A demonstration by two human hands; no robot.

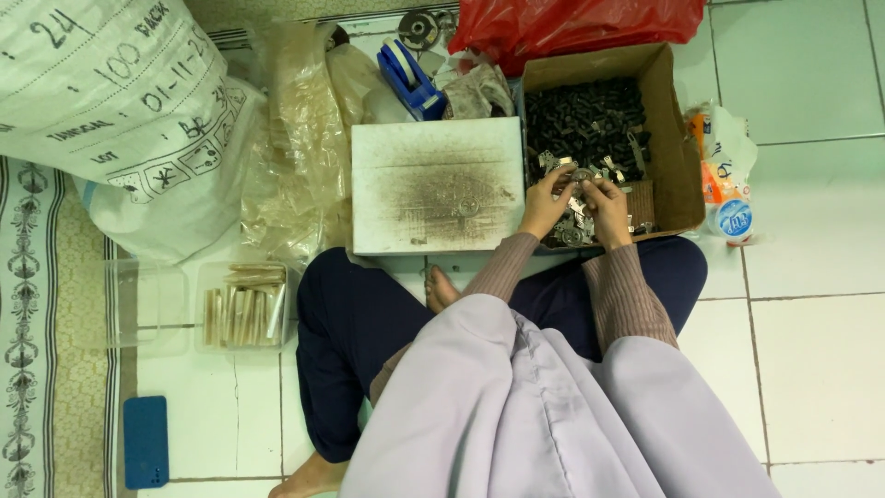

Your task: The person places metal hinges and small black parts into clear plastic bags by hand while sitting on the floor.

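Head view, looking down on a person seated cross-legged on the tiled floor (811, 350). Both hands meet over the cardboard box (678, 157), placed at the knees for easy reach. The left hand (546, 205) and right hand (607, 207) have fingers clenched together on a small metal part (581, 177): grey, shiny, roundish, its detail too small to tell. Below it lie loose metal pieces (573, 231), behind them dark parts (583, 120). A stained white board (435, 184) lies just beside the box.

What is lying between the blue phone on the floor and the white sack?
In the head view, between the blue phone and the white sack lie two clear plastic tubs, one holding pale sticks.
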